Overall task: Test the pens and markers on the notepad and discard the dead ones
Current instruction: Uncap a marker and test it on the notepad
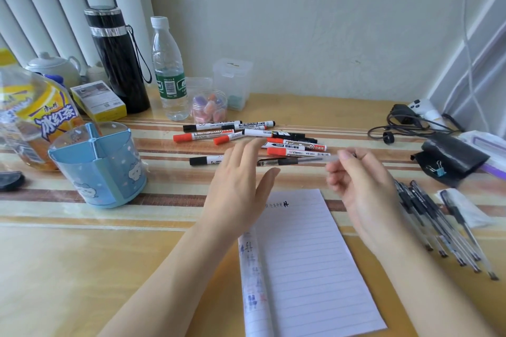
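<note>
Yellow-labelled and clear, one large drink bottle (32, 117) stands at the far left, with one white teapot (53, 67) behind it and one blue pen holder (101, 169), split into compartments, in front. Further along are one yellow and white box (98, 102), one black flask (117, 60), one water bottle (168, 68) and one small jar (209, 107) of coloured bits. About nine whiteboard markers (246, 137) lie in a loose heap at mid-table, four with red caps, most with their long axes running left to right; overlap keeps the count unsure. The left hand (241, 180) hovers spread flat before the heap, fingers straight and holding nothing. One clear pen (290, 161) with a black grip lies nearly level in the air, long axis left to right; its left end is just beside the left hand, though contact cannot be told. The pen's right end is pinched in the curled fingers of the right hand (361, 186), blurred. Below both hands lies one lined notepad (301, 268), its long axis running away from the person, ink marks on its top line and left margin. To the right five or six black gel pens (438, 224) lie side by side, tips toward the person, beside one black pouch (451, 159) bearing one blue binder clip (438, 169)
</note>
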